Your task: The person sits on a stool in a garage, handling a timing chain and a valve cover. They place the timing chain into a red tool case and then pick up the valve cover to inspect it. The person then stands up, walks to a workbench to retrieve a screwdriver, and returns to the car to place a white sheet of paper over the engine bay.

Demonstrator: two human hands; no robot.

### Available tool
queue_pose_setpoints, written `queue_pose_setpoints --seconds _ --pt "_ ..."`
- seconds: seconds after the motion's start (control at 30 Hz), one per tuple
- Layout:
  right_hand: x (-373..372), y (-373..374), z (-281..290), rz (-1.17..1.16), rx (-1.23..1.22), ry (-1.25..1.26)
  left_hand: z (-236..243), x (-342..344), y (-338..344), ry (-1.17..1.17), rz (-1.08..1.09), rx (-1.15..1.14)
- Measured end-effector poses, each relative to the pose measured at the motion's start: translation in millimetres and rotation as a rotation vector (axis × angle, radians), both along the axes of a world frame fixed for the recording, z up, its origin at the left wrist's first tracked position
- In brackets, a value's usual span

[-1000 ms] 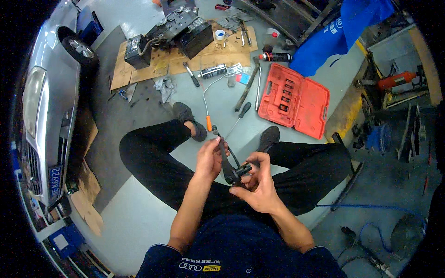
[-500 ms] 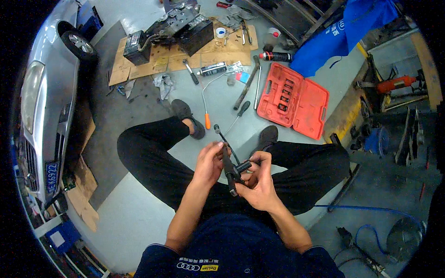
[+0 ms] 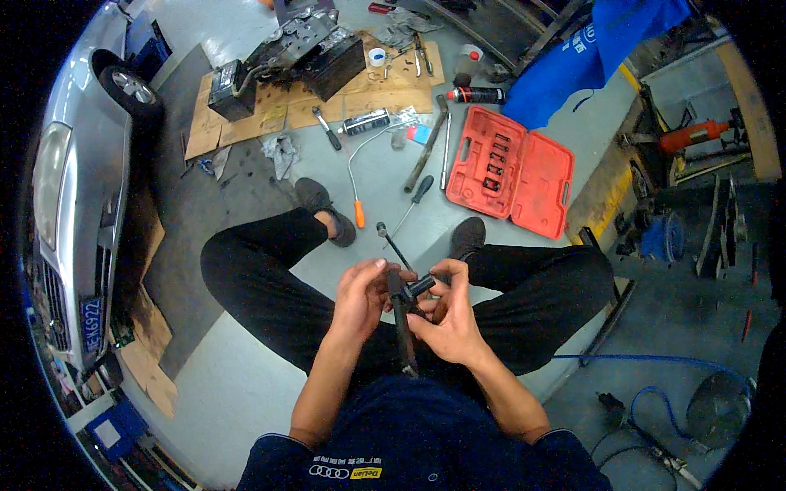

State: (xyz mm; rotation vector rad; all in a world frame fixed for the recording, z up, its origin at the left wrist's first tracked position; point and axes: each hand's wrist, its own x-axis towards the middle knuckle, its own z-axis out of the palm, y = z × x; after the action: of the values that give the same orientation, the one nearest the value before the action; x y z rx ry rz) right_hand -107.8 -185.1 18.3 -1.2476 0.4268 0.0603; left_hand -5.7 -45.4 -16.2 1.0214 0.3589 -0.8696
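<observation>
Between my legs, my left hand has its fingers closed around a long dark metal tool, which now points down toward my shirt. My right hand grips the same tool around a black cylindrical fitting on it. A thin black rod with a round end sticks up beyond my fingers. Forward of my hands lie an orange-handled flexible tool, a screwdriver and a long bar. An open red socket case is to their right.
A silver car stands at the left. Batteries and metal parts sit on cardboard ahead. A spray can, a blue cover and a red jack are at the right, with a blue hose lower down.
The dark tool has turned in my hands, its lower end swinging down toward me. My left hand has shifted slightly down and left; my right fingers have moved along with the fitting.
</observation>
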Motion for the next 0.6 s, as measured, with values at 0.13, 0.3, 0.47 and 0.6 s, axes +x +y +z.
queue_pose_setpoints --seconds 0.13,0.3,0.47,0.6 --pt "1 1 -3 -0.008 -0.002 -0.025 5 0 2 -0.008 -0.025 -0.013" --pt "3 -5 -4 0.059 -0.095 0.055 -1 -1 2 0.0 -0.028 -0.019" --pt "8 -8 -10 0.059 -0.208 0.09 -10 0 4 0.006 -0.074 -0.016" --pt "9 -9 -9 -0.002 -0.197 0.093 -28 -5 1 0.027 -0.095 -0.035"
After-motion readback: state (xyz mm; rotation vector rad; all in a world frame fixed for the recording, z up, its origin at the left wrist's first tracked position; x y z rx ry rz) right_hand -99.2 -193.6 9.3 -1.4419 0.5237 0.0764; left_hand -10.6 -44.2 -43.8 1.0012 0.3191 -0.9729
